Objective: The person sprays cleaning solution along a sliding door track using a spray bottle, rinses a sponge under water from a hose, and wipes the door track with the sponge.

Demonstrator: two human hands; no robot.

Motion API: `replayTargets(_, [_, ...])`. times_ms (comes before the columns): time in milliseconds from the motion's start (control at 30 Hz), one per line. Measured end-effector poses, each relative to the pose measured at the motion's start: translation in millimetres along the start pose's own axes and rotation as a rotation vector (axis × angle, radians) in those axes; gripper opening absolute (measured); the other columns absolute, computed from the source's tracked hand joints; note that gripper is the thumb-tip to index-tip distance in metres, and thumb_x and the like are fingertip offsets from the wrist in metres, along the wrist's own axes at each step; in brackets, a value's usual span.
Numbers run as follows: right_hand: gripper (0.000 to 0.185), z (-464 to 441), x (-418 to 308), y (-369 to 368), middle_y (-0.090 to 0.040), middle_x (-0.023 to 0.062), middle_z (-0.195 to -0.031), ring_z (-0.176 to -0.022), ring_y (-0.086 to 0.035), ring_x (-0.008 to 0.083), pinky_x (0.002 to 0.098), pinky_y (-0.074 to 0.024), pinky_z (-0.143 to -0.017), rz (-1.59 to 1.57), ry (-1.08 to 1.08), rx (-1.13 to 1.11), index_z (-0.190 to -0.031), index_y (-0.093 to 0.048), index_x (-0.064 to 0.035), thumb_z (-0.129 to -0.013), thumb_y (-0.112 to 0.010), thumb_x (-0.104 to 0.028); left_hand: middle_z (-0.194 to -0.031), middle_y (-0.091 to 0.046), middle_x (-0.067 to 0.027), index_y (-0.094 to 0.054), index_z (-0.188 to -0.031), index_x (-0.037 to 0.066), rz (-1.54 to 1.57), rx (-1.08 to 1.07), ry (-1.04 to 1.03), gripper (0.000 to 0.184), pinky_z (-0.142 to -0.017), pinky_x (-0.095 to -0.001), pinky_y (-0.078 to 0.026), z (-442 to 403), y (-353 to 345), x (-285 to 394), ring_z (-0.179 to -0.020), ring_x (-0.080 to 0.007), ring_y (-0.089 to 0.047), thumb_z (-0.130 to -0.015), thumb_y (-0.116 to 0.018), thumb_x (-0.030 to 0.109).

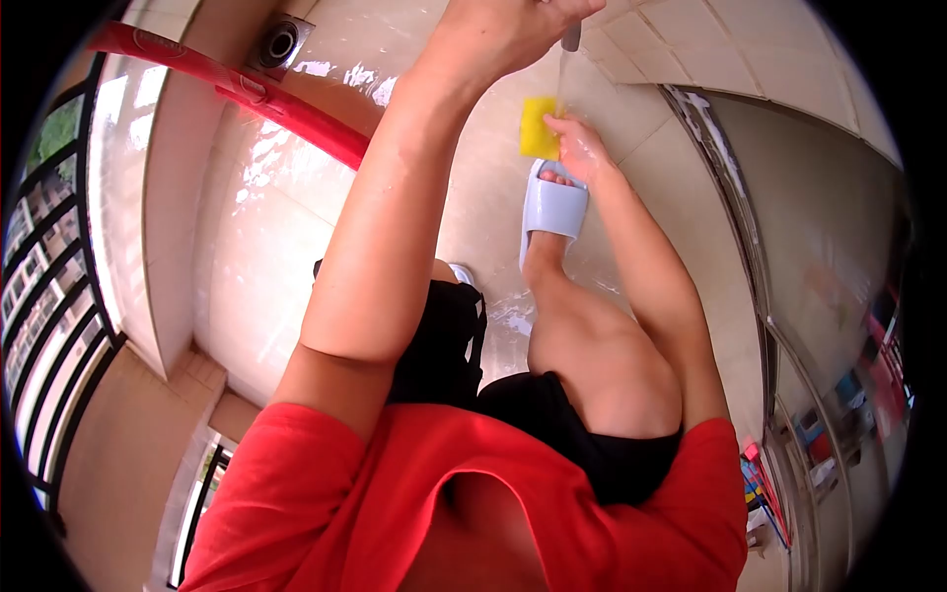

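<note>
My right hand (579,148) pinches the edge of a yellow sponge (539,128), held above the wet tiled floor near the toes of a foot in a pale slipper (552,207). At the top edge, partly cut off by the frame, my left hand (513,30) is closed, and what it holds is hidden. Just below its fingers shows a grey metal tip (571,39), with a thin stream of water falling from it towards the sponge.
A long red bar (286,118) slants across the upper left, near a round floor drain (281,43). Black railings (84,257) stand at the far left. A sliding-door track (735,217) and glass panel (819,217) run along the right. The floor (266,247) shines with water.
</note>
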State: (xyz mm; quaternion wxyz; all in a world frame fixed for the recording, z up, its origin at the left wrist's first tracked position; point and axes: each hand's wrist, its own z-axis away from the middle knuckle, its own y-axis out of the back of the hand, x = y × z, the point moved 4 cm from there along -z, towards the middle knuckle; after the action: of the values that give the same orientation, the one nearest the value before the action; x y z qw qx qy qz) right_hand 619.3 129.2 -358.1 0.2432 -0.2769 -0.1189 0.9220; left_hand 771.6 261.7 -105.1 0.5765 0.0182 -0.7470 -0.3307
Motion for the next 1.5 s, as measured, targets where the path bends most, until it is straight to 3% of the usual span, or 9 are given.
replayTargets(167, [0.033,20.7,1.8,-16.2,-0.061,0.0062,-0.108,-0.100,-0.056,0.0194,0.0332,-0.0449,-0.088,0.001,-0.128,0.040,-0.117,-0.054,-0.0060,-0.087,-0.063,-0.019,-0.073,-0.066,-0.0179,-0.069,-0.089,0.001,-0.016,-0.031,0.057,0.029,-0.064,-0.0397,-0.049,2.5,2.0,-4.5,-0.067,-0.0275,-0.063,-0.088,-0.062,0.029])
replayTargets(233, [0.035,7.8,7.6,-11.4,-0.061,0.0057,-0.107,-0.100,-0.056,0.0192,0.0340,-0.0453,-0.087,-0.014,-0.043,-0.001,-0.116,-0.055,-0.0063,-0.085,-0.065,-0.018,-0.072,-0.065,-0.0178,-0.069,-0.089,0.001,-0.009,0.027,-0.079,0.030,-0.064,-0.0397,-0.049,2.3,1.9,-8.1,-0.066,-0.0277,-0.062,-0.088,-0.062,0.029])
replayTargets(333, [0.035,-4.5,9.3,-3.1,-0.062,0.0069,-0.106,-0.100,-0.059,0.0207,0.0357,-0.0457,-0.085,0.014,0.015,0.128,-0.115,-0.055,-0.0052,-0.085,-0.066,-0.018,-0.074,-0.066,-0.0172,-0.069,-0.092,0.001,-0.067,-0.041,0.053,0.029,-0.066,-0.0390,-0.049,3.6,5.4,-3.4,-0.069,-0.0275,-0.063,-0.088,-0.061,0.028])
replayTargets(567, [0.025,-15.1,8.3,-10.4,-0.062,0.0172,-0.106,-0.095,-0.066,0.0308,0.0337,-0.0552,-0.071,0.042,-0.189,0.089,-0.116,-0.052,-0.0006,-0.094,-0.049,-0.012,-0.078,-0.067,-0.0134,-0.068,-0.095,0.003,-0.042,-0.060,0.152,0.024,-0.069,-0.0364,-0.049,13.0,12.1,0.4,-0.074,-0.0243,-0.064,-0.089,-0.062,0.025])
replayTargets(733, [0.027,-5.1,-0.5,-42.6,-0.059,0.0142,-0.112,-0.090,-0.065,0.0314,0.0481,-0.0587,-0.072,-0.067,-0.175,0.030,-0.124,-0.045,-0.0076,-0.098,-0.043,-0.015,-0.080,-0.067,-0.0133,-0.067,-0.095,0.002,-0.005,-0.076,0.203,0.022,-0.069,-0.0360,-0.050,11.5,3.9,-5.0,-0.075,-0.0225,-0.064,-0.087,-0.065,0.022])
replayTargets(967, [0.039,9.3,-4.3,-56.3,-0.050,0.0120,-0.124,-0.105,-0.057,0.0305,0.0495,-0.0516,-0.088,-0.070,-0.067,-0.109,-0.130,-0.047,-0.0089,-0.096,-0.053,-0.028,-0.080,-0.065,-0.0073,-0.067,-0.100,0.003,0.070,-0.050,0.206,0.033,-0.067,-0.0300,-0.047,12.6,10.6,-10.3,-0.070,-0.0148,-0.057,-0.086,-0.068,0.033])
replayTargets(1067, [0.048,20.1,-8.8,-65.9,-0.053,0.0106,-0.118,-0.099,-0.058,0.0263,0.0448,-0.0525,-0.086,-0.103,-0.156,-0.129,-0.128,-0.049,-0.0065,-0.091,-0.062,-0.033,-0.080,-0.065,-0.0076,-0.067,-0.101,0.004,0.040,-0.039,0.175,0.032,-0.069,-0.0306,-0.047,12.1,8.6,-11.2,-0.072,-0.0159,-0.059,-0.086,-0.067,0.033])
replayTargets(1167, [0.033,15.4,-1.7,-65.4,-0.058,0.0101,-0.107,-0.094,-0.059,0.0243,0.0387,-0.0559,-0.074,-0.134,-0.128,-0.039,-0.111,-0.061,-0.0047,-0.085,-0.069,-0.023,-0.080,-0.066,-0.0081,-0.067,-0.101,0.004,-0.003,-0.050,0.164,0.033,-0.068,-0.0310,-0.047,12.3,9.9,-8.9,-0.071,-0.0164,-0.059,-0.086,-0.067,0.033])
replayTargets(1500, [0.018,19.9,5.2,-63.2,-0.058,0.0094,-0.083,-0.073,-0.061,0.0208,0.0289,-0.0505,-0.054,0.123,0.052,0.056,-0.099,-0.057,-0.0037,-0.082,-0.063,-0.003,-0.076,-0.066,-0.0097,-0.068,-0.094,0.002,-0.030,-0.095,0.188,0.034,-0.066,-0.0317,-0.048,14.1,7.8,4.3,-0.067,-0.0194,-0.060,-0.084,-0.068,0.034])
